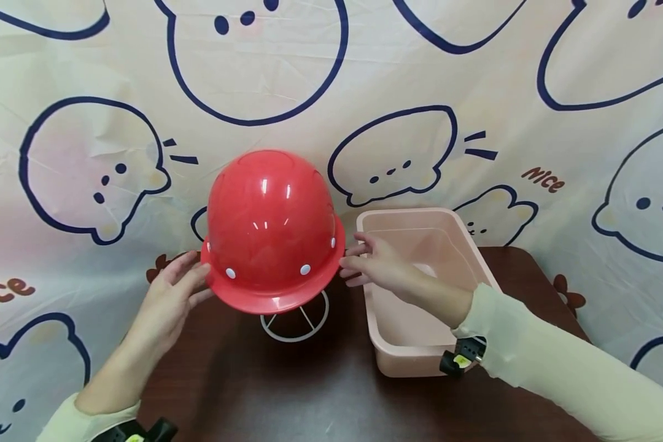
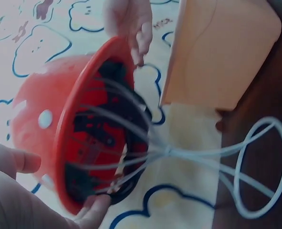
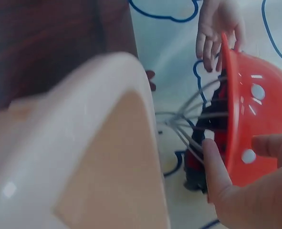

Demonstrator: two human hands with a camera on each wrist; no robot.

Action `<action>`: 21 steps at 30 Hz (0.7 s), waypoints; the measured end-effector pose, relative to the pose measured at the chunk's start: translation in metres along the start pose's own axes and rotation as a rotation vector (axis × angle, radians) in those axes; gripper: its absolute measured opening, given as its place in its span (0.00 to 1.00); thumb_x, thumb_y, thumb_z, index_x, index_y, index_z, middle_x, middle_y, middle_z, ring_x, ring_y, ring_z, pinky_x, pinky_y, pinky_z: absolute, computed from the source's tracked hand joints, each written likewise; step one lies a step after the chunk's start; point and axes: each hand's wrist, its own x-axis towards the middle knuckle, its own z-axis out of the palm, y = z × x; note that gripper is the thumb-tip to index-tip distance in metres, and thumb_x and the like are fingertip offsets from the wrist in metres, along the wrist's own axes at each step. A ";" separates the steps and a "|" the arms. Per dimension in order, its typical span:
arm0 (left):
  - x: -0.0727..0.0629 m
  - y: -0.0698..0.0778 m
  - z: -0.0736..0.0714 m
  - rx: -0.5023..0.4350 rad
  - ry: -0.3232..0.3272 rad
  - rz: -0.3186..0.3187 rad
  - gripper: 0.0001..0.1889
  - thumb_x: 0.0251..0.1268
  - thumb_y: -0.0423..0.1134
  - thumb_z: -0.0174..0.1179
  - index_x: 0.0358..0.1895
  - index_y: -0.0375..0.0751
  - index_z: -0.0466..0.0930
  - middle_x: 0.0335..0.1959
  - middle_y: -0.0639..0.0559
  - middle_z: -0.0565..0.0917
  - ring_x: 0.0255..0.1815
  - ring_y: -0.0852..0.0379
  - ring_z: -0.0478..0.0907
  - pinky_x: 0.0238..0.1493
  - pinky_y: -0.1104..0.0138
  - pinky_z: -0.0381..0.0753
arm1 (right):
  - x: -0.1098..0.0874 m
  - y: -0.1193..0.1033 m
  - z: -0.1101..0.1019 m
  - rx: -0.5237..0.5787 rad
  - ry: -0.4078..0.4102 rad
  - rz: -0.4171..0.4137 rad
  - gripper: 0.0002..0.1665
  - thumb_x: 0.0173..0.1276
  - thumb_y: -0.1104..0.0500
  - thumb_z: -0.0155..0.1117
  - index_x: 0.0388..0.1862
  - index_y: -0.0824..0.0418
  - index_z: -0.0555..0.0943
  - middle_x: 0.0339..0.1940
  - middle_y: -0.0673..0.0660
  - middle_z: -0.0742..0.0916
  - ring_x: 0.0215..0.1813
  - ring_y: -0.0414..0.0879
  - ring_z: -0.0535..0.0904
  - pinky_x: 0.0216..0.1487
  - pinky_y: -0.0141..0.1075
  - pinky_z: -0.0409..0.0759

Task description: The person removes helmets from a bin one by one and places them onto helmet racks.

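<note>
A red hard hat [image 1: 271,227] with white round studs sits on a white wire stand [image 1: 291,339], whose ring base rests on the brown table. At the hat's left side, my left hand [image 1: 168,294] has its fingertips right at the brim. The left wrist view shows its thumb outside the brim and its loosely extended fingers near the inner edge. My right hand [image 1: 378,264] is at the right side of the brim, fingers spread and fairly straight. Dark inner straps [image 2: 95,129] show inside the hat in the left wrist view.
A pale pink plastic bin [image 1: 383,351] stands on the table [image 1: 265,393] to the right of the hat, beneath my right forearm. Behind and around the table hangs a cloth [image 1: 287,86] printed with blue-outlined cartoon animals.
</note>
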 end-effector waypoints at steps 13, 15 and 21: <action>0.024 0.043 -0.061 0.828 -0.014 0.142 0.42 0.82 0.56 0.43 0.79 0.25 0.39 0.72 0.18 0.57 0.68 0.19 0.62 0.57 0.29 0.69 | -0.027 0.002 -0.100 -0.826 0.240 -0.307 0.33 0.80 0.50 0.56 0.75 0.68 0.66 0.68 0.70 0.75 0.61 0.63 0.79 0.57 0.58 0.81; 0.030 0.047 -0.068 0.930 -0.005 0.223 0.41 0.83 0.53 0.44 0.78 0.22 0.41 0.71 0.16 0.57 0.67 0.17 0.61 0.57 0.27 0.67 | -0.034 0.003 -0.119 -0.914 0.263 -0.305 0.35 0.81 0.48 0.55 0.76 0.68 0.64 0.69 0.71 0.72 0.63 0.65 0.77 0.58 0.62 0.79; 0.041 0.053 -0.087 1.095 -0.019 0.293 0.44 0.81 0.53 0.48 0.79 0.24 0.38 0.74 0.16 0.49 0.73 0.17 0.49 0.60 0.23 0.56 | -0.052 0.013 -0.170 -1.086 0.340 -0.244 0.40 0.80 0.45 0.55 0.76 0.73 0.61 0.72 0.77 0.66 0.66 0.75 0.69 0.60 0.70 0.72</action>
